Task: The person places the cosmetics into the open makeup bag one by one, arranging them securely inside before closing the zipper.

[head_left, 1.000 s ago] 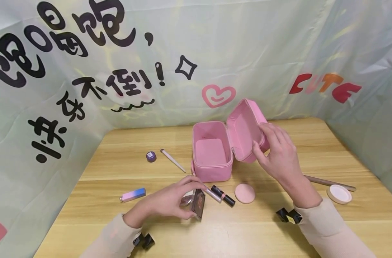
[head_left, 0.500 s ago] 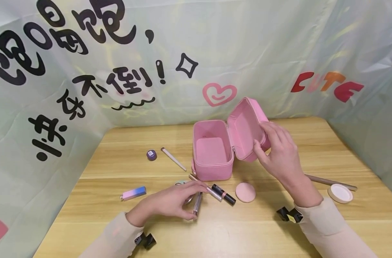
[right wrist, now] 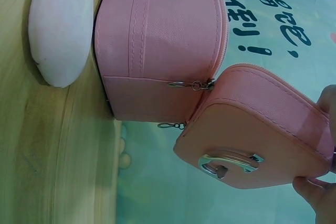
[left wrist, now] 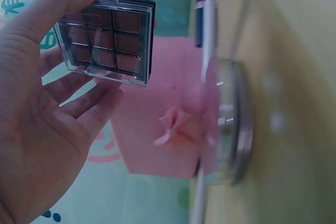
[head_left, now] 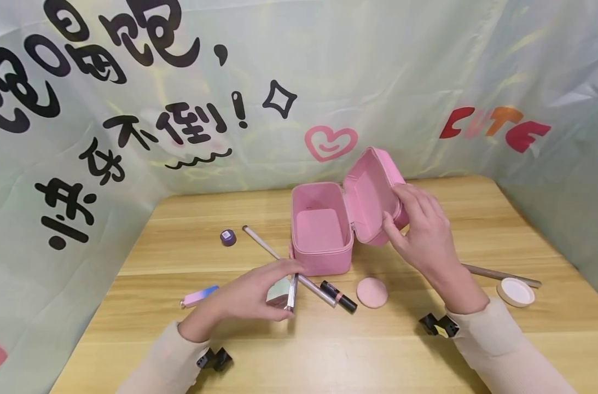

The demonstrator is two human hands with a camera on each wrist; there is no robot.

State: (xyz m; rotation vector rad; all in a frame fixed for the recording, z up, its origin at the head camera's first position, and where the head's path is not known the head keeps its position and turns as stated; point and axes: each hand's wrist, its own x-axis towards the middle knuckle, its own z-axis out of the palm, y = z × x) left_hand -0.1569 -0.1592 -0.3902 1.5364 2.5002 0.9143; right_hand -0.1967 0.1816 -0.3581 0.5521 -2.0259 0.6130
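My left hand (head_left: pixel 251 290) grips an eyeshadow palette (left wrist: pixel 107 40) by its edges; the left wrist view shows its clear cover over dark pans. From the head it stands nearly edge-on, just in front of the pink cosmetic case (head_left: pixel 323 262). Beyond it in the left wrist view, a round silver-rimmed compact (left wrist: pixel 239 129) sits on the table. With thumb and fingers at its rim, my right hand (head_left: pixel 424 235) holds the case's lid (head_left: pixel 370 191) tilted back to the right. In the right wrist view the metal handle (right wrist: pixel 228 162) shows on the lid's outside.
In front of the case lie a slim silvery tube (head_left: pixel 318 291), a black-ended lip tube (head_left: pixel 339 297) and a pink puff (head_left: pixel 372 292). Leftward are a brush (head_left: pixel 260 241), a purple jar (head_left: pixel 227 237) and a blue-pink tube (head_left: pixel 199 296). Rightward are a brown stick (head_left: pixel 503 275) and white round piece (head_left: pixel 516 291).
My left hand has moved a little away from me and left, turning the palette so its dark face no longer shows in the head view. The right hand stays on the lid.
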